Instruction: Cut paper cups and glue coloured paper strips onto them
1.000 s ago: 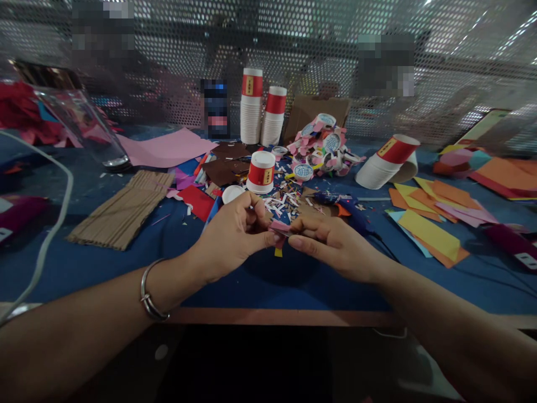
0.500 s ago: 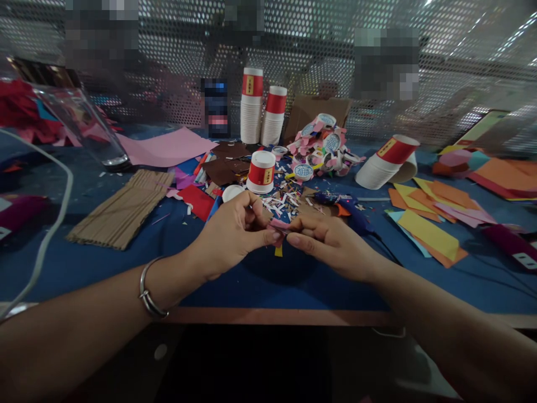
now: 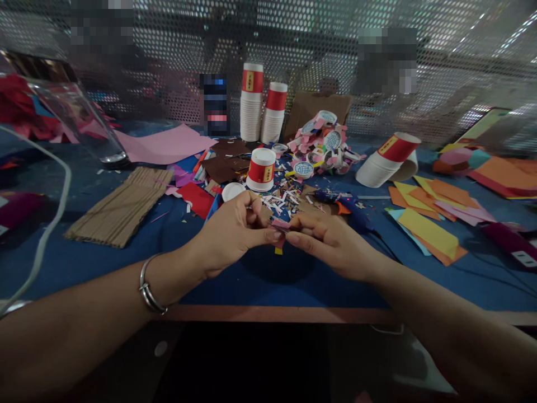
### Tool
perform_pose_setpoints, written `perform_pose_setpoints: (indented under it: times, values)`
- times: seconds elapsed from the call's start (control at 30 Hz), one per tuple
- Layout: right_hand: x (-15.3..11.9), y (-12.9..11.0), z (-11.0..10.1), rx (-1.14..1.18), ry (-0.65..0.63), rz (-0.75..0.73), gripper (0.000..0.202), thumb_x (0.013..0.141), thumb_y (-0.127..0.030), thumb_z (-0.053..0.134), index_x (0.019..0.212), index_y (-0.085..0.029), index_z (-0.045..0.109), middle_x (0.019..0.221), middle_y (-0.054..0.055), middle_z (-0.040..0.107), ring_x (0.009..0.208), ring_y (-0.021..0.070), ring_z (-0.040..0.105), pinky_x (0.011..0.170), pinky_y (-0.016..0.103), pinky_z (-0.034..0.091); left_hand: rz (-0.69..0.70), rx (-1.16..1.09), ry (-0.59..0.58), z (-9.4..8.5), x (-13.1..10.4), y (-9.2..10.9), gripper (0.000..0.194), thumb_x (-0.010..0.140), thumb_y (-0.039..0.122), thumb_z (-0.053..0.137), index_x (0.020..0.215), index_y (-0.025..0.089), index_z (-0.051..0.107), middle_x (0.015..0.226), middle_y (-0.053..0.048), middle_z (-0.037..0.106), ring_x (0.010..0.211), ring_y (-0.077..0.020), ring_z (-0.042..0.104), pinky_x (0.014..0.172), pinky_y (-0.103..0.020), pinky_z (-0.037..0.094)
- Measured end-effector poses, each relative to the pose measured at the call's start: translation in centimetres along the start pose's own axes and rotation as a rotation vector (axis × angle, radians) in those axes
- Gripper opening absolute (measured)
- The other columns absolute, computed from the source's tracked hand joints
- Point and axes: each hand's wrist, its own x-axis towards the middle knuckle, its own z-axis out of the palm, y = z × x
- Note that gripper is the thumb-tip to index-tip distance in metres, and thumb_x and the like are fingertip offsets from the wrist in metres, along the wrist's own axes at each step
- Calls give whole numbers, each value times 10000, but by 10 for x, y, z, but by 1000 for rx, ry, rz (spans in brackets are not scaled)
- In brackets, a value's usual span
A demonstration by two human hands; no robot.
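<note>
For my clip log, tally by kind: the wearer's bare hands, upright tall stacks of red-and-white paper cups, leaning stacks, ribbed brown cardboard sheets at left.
Bare hands, left hand and right hand: 2
Upright tall stacks of red-and-white paper cups: 2
Leaning stack: 1
Ribbed brown cardboard sheet: 1
Total: 6

**Tall cup stack (image 3: 250, 115) rises over blue bench (image 3: 235, 294)**

A shorter stack (image 3: 272, 123) stands just beside it, before a perforated metal screen (image 3: 302, 56). A third stack (image 3: 380, 165) tilts at right. At left, a glass bottle (image 3: 84, 126) and pink sheet (image 3: 168, 144) are behind corrugated cardboard (image 3: 119, 210), with a white cable (image 3: 66, 190) near it.
</note>
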Motion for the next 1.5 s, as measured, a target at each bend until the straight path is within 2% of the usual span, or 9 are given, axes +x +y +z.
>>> perform_pose_setpoints:
  times: [0.23, 0.57, 0.8, 0.97, 1.07, 1.17, 1.27, 1.4, 1.5]
  values:
    - [2, -1, -1, 17, -9, 16, 382, 1047, -529, 565, 973, -180, 700, 799, 9, 653, 704, 140, 542, 661, 280, 393, -28, -61, 4, 0, 0, 1, 630, 572, 129, 1007, 798, 191, 422, 674, 95, 629, 660, -77, 636, 642, -194, 513]
    - [2, -2, -1, -25, -43, 38, 354, 1050, -507, 543, 978, -192, 687, 746, -2, 629, 646, 141, 510, 611, 272, 378, -10, 61, -78, -3, 1, 2, 566, 694, 167, 947, 901, 220, 422, 740, 80, 645, 740, -116, 696, 745, -261, 561]
    - [1, -2, 0, -103, -5, 8, 340, 1055, -483, 537, 974, -199, 706, 802, 20, 665, 725, 164, 560, 660, 281, 416, -10, 75, -66, -5, 1, 2, 566, 703, 175, 946, 901, 221, 418, 684, 97, 623, 657, -89, 663, 654, -218, 523]
    - [1, 0, 1, -130, 3, 8, 347, 1055, -485, 540, 1003, -189, 715, 814, 23, 662, 733, 164, 554, 663, 282, 409, -26, 73, -47, -4, 1, 2, 585, 664, 197, 973, 869, 210, 425, 700, 92, 614, 675, -92, 670, 669, -224, 548]
    - [1, 1, 1, -147, -3, 10, 358, 1054, -494, 538, 982, -188, 710, 820, 34, 668, 757, 177, 568, 663, 288, 408, -22, 64, -43, -4, 1, 3, 581, 654, 170, 974, 837, 203, 424, 674, 108, 584, 627, -65, 633, 634, -196, 528]
    - [1, 1, 1, -160, -1, 5, 381, 1060, -507, 522, 927, -187, 680, 852, 54, 686, 805, 193, 593, 667, 294, 410, -59, 54, -71, -5, 2, 3, 553, 677, 121, 946, 852, 204, 429, 683, 89, 641, 661, -104, 709, 653, -214, 551]
    - [1, 1, 1, -168, -1, 2, 377, 1065, -502, 512, 934, -189, 677, 809, 34, 659, 746, 172, 558, 646, 288, 388, -78, 38, -79, -7, 3, 2, 509, 711, 70, 894, 864, 206, 428, 706, 69, 686, 709, -140, 763, 690, -246, 589]
    - [3, -1, 1, -148, -16, 34, 394, 1060, -514, 511, 955, -180, 693, 710, -8, 590, 642, 139, 488, 605, 281, 335, -75, 28, -49, -7, 4, 0, 491, 704, 46, 873, 852, 201, 431, 699, 76, 682, 681, -127, 755, 669, -234, 595]
    - [4, -1, 2, -139, -1, 28, 383, 1052, -509, 531, 984, -175, 706, 726, -8, 606, 651, 137, 497, 614, 280, 327, -86, 14, -64, -6, 5, -1, 491, 691, 36, 865, 847, 197, 428, 721, 66, 698, 680, -126, 756, 662, -235, 601]
